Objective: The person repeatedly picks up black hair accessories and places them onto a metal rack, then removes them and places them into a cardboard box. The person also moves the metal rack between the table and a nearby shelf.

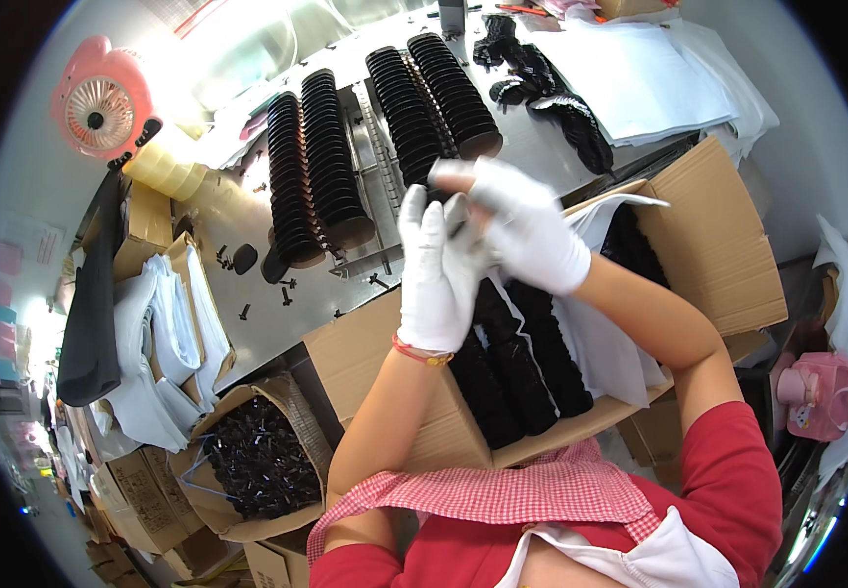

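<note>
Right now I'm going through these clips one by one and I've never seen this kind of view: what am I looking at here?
One wide fisheye camera on a person's head looks down at their two white-gloved hands. The left hand and right hand meet above an open cardboard box packed with rows of dark pieces; a small dark item seems pinched between them, blurred. On the metal table beyond lie long rows of stacked black round parts. A pink fan stands far left.

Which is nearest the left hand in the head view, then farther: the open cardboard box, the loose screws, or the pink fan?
From the left hand:
1. Open cardboard box, directly beneath.
2. Loose screws, to its left on the table.
3. Pink fan, far upper left.
</note>
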`<action>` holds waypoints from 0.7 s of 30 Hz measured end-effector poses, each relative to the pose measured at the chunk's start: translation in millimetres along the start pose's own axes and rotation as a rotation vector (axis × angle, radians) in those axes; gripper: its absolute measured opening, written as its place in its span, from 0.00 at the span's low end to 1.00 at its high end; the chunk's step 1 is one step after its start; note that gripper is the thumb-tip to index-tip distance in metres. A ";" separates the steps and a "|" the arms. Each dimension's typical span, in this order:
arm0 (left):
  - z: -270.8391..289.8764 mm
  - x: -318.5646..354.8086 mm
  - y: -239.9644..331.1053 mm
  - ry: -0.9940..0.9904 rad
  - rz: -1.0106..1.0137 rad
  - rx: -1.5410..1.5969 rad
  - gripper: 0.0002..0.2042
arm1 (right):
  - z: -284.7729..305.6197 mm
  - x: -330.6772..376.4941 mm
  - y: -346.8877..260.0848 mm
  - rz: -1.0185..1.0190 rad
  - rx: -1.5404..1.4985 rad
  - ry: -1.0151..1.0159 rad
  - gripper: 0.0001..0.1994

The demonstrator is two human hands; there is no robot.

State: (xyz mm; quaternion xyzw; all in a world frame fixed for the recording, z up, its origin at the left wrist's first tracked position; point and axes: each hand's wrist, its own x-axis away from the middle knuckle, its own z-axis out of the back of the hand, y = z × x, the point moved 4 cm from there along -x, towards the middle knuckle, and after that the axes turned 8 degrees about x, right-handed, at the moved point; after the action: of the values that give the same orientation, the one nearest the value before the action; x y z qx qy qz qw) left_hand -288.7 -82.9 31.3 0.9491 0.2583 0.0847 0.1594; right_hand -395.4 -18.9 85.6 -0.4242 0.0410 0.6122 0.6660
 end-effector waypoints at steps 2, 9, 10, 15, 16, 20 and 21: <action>-11.9 11.3 -2.5 0.163 0.103 0.039 0.22 | -3.3 4.2 -38.9 0.307 0.368 -0.179 0.21; 12.5 -3.7 6.7 0.251 -0.028 -0.899 0.12 | 4.5 -14.3 138.5 -0.419 -0.082 0.053 0.36; 27.5 -13.9 8.4 0.176 -0.343 -1.365 0.14 | -5.0 -23.4 153.9 -0.463 -0.257 -0.010 0.37; 37.5 -20.5 7.8 0.178 -0.328 -1.565 0.15 | -33.9 -47.3 149.6 -0.447 -0.714 -0.258 0.34; 35.6 -21.3 9.7 0.159 -0.305 -1.568 0.14 | -39.2 -45.1 144.2 -0.437 -0.688 -0.314 0.34; 38.0 -21.5 11.9 0.130 -0.300 -1.545 0.16 | -49.2 -34.8 119.8 -0.418 -0.582 -0.163 0.31; 37.7 -21.3 11.5 0.132 -0.300 -1.553 0.16 | -51.7 -31.4 117.5 -0.252 -0.324 -0.059 0.30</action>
State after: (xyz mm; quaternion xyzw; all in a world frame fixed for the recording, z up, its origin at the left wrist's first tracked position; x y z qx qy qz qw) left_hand -292.3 -113.1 -1.7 0.5148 0.2593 0.2744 0.7697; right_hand -479.0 -88.2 10.3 -0.5095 -0.1310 0.5347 0.6614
